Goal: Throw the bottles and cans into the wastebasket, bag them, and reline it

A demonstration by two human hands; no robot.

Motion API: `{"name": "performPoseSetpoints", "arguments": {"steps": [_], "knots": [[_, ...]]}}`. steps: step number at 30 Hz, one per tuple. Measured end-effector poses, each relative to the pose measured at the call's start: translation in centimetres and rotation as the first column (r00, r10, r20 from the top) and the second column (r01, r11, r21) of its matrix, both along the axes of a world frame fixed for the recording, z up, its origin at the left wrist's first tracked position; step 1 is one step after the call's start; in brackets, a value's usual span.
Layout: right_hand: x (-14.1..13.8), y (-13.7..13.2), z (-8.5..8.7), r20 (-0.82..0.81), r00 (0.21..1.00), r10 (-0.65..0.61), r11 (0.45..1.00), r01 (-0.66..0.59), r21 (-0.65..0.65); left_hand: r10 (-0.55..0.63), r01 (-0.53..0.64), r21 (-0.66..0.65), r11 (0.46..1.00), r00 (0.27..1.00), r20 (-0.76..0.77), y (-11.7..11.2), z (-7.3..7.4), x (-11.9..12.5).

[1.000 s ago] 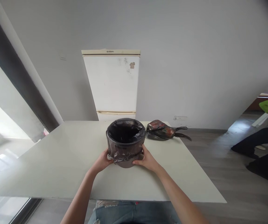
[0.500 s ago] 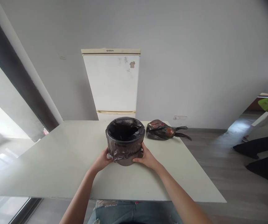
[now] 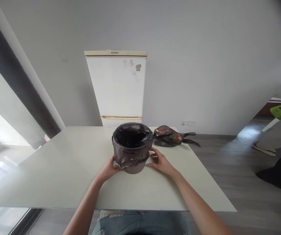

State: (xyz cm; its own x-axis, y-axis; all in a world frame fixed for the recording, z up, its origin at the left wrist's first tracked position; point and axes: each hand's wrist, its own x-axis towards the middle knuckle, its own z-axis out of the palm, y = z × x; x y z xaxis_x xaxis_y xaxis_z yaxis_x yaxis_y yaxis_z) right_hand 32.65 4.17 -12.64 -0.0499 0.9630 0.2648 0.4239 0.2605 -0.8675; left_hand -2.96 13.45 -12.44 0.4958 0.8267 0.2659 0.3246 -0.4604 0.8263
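Observation:
A round grey trash bin [image 3: 133, 169] stands upright on the white table, lined with a thin black garbage bag [image 3: 132, 156] folded over its rim. Its dark mouth faces up toward me. My left hand [image 3: 110, 169] holds the bin's lower left side, thumb in front and the other fingers partly hidden. On the right, my right hand [image 3: 160, 162] is just off the bin's wall, its fingers apart and holding nothing. Behind that hand lies a knotted dark plastic bag [image 3: 167, 136], its two tied ends pointing right.
The white table [image 3: 64, 169] spreads under the bin and ends near my legs. A white refrigerator [image 3: 117, 86] stands behind it against the grey wall. At far right, a person [image 3: 279, 133] with something bright green is on the wooden floor.
My right hand has let go of the bin and shifted slightly right. My left hand stays on the bin, which has moved very slightly right. The person at far right has changed stance.

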Motion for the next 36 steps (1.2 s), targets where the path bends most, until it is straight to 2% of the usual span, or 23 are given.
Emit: {"name": "performPoseSetpoints", "arguments": {"steps": [4, 7, 9, 12, 14, 16, 22, 36], "knots": [[1.0, 0.1, -1.0, 0.120, 0.975, -0.188, 0.981, 0.181, 0.067, -0.110, 0.116, -0.060, 0.991, 0.990, 0.088, 0.7, -0.1, -0.9], [1.5, 0.6, -1.2, 0.194, 0.947, -0.257, 0.966, 0.245, 0.081, -0.162, 0.170, -0.066, 0.983, 0.981, 0.109, 2.3, 0.4, -2.3], [1.7, 1.2, -1.2, 0.222, 0.940, -0.259, 0.966, 0.251, 0.065, -0.086, 0.087, -0.023, 0.996, 0.996, 0.007, 3.7, 0.6, -3.3], [1.7, 1.8, -1.3, 0.254, 0.936, -0.242, 0.970, 0.240, 0.042, 0.115, -0.105, 0.076, 0.992, 0.982, -0.153, 5.4, 0.5, -4.5], [1.7, 2.0, -1.4, 0.264, 0.935, -0.235, 0.971, 0.235, 0.034, 0.220, -0.202, 0.115, 0.973, 0.959, -0.179, 5.9, 0.1, -4.8], [1.7, 2.0, -1.5, 0.267, 0.935, -0.232, 0.972, 0.232, 0.031, 0.262, -0.238, 0.139, 0.961, 0.946, -0.190, 6.0, -0.4, -4.8], [2.0, 1.7, -1.5, 0.252, 0.944, -0.212, 0.977, 0.211, 0.031, 0.179, -0.137, 0.175, 0.975, 0.951, -0.253, 5.6, -1.0, -4.4], [2.0, 1.5, -1.1, 0.226, 0.956, -0.188, 0.982, 0.184, 0.038, 0.179, -0.133, 0.189, 0.973, 0.951, -0.253, 5.8, -1.0, -4.7]]}}
